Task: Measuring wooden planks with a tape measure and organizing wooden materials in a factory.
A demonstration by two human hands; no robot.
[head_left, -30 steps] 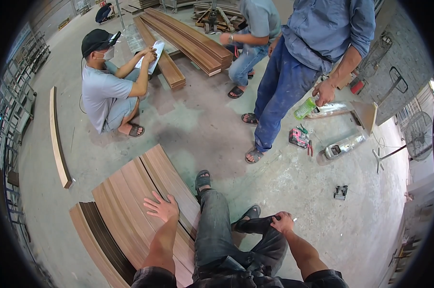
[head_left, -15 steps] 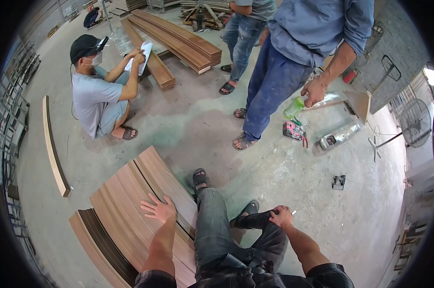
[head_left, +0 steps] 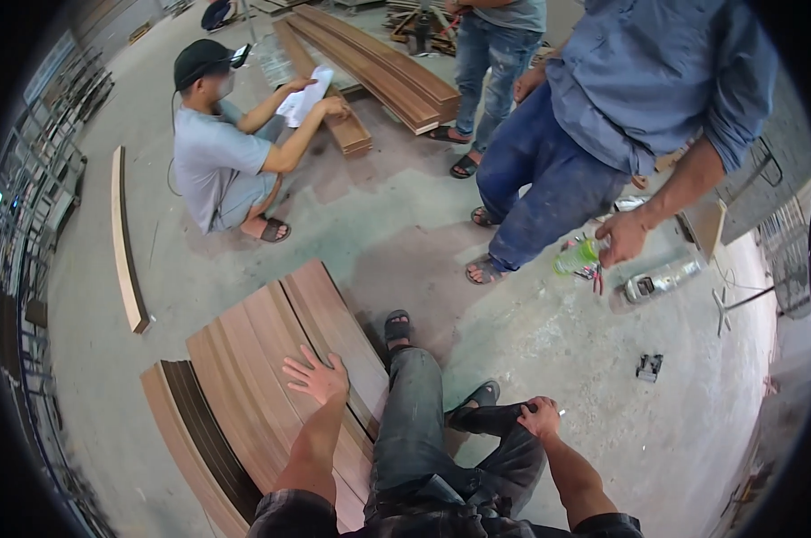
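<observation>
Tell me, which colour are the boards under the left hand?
The boards under the left hand are reddish brown wood; the head view shows it.

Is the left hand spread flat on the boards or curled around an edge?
Spread flat: the left hand lies palm down, fingers fanned, on top of the stacked wooden boards, gripping no edge.

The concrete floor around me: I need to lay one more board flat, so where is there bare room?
Bare concrete floor lies between the stacked boards under the left hand and the crouching person. Also free: right of the right hand, below the small black tool. Crowded near the standing person's feet and silver canister.
</observation>
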